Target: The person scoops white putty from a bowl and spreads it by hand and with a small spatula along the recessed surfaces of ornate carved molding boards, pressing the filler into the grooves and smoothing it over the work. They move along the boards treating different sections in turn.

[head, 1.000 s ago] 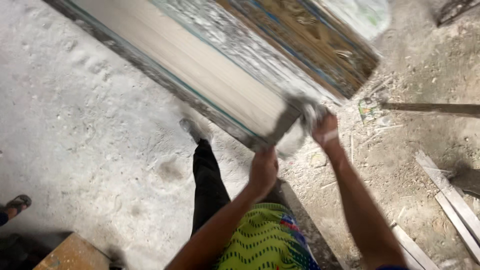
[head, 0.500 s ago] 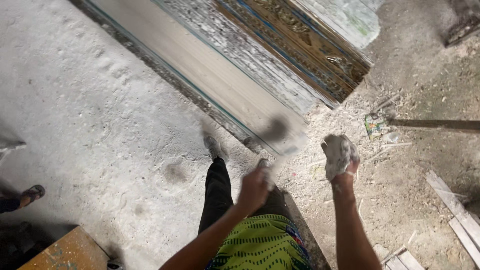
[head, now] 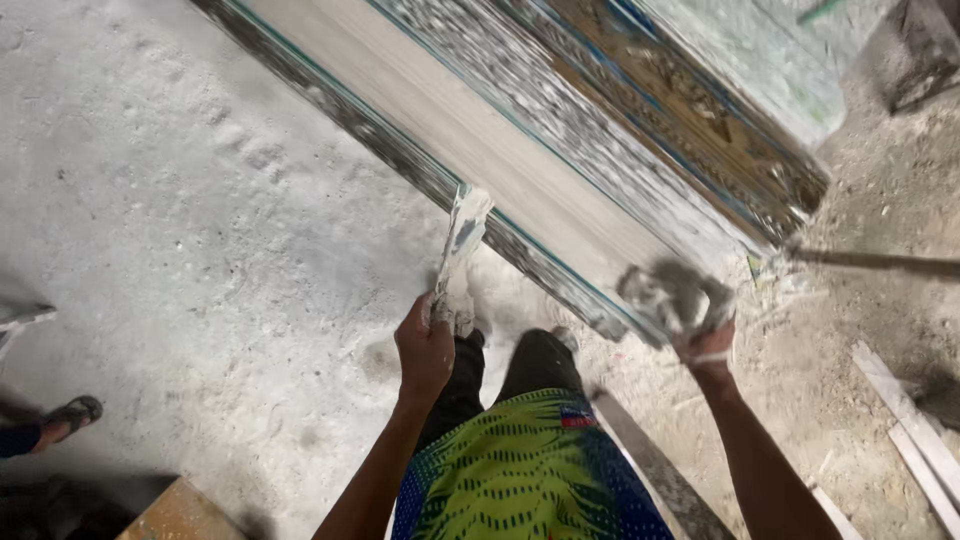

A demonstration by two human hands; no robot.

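Observation:
My left hand (head: 424,350) grips a putty-caked scraper (head: 460,250) whose blade points up toward the edge of a long pale panel (head: 500,150). That panel leans in a stack with patterned boards (head: 690,120) running diagonally across the view. At the panel's lower end, my right hand (head: 703,335) holds a grey lump of putty on a second small tool (head: 668,292), blurred by motion. My black trouser legs (head: 500,375) and green patterned shirt (head: 520,470) show below.
The floor (head: 200,230) is dusty white concrete on the left and sandy dirt on the right. Wood strips (head: 915,430) lie at the right edge. Another person's sandalled foot (head: 70,415) is at the left. An orange board corner (head: 180,515) sits at the bottom left.
My left hand has swung the scraper upright against the panel edge. My right hand has moved from near the floor back up to the panel's lower end with the putty.

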